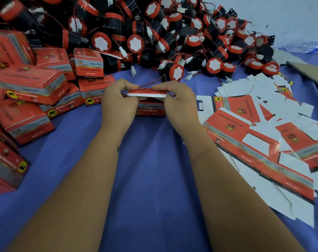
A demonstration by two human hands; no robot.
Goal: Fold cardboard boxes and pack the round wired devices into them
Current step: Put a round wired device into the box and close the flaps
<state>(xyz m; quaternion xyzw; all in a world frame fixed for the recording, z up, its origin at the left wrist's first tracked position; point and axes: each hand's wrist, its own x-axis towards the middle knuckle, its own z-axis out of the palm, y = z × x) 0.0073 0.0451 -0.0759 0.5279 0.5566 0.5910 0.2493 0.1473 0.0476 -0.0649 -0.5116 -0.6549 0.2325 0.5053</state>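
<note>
A small red cardboard box stands on the blue cloth in the middle. My left hand and my right hand grip it from either side and pinch its top flap, which lies nearly flat over the opening. A thin red wire runs out from under my fingers toward the pile behind. What the box holds is hidden. A large heap of round black-and-red wired devices fills the back.
Several folded red boxes are stacked at the left. Flat unfolded box blanks lie spread at the right. A brown cardboard sheet and a plastic bottle lie at the far right. The blue cloth covers the surface.
</note>
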